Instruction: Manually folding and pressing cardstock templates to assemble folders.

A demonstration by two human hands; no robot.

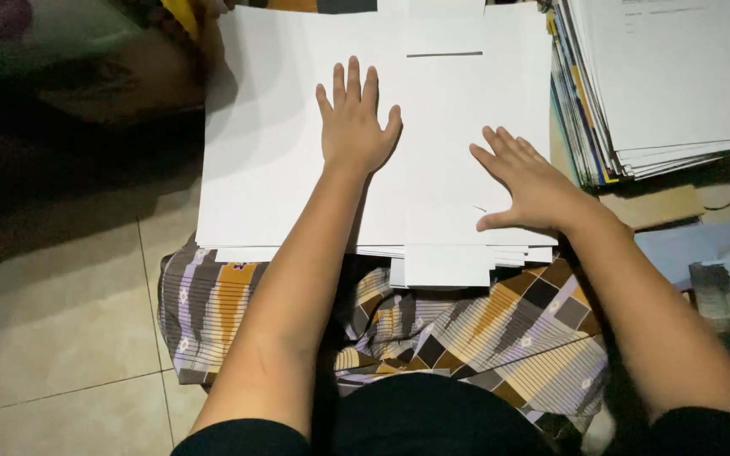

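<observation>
at the far left lies bare tiled floor [52, 338], and on it a patterned cloth [466, 329] in brown, orange and lilac checks, spread under the person's lap. a stack of white sheets [280, 169] rests on the cloth's far half, its near edge overhanging the cloth's middle, with several lower sheets stepping out unevenly there. the left hand [354, 127] lies flat on the stack's centre, palm down, fingers [353, 80] straight and close together, gripping nothing. a narrower white strip [445, 253] runs down the stack and juts past its near edge. the right hand [530, 181] presses flat near the stack's right edge, fingers slightly spread, thumb out, holding nothing. beyond it, at the right, a tall pile of printed papers [661, 84] sits just beside the stack. the likely trouble: the soft cloth gives uneven support, so a sideways push from either palm could fan the loose lower sheets further or crease the strip.
</observation>
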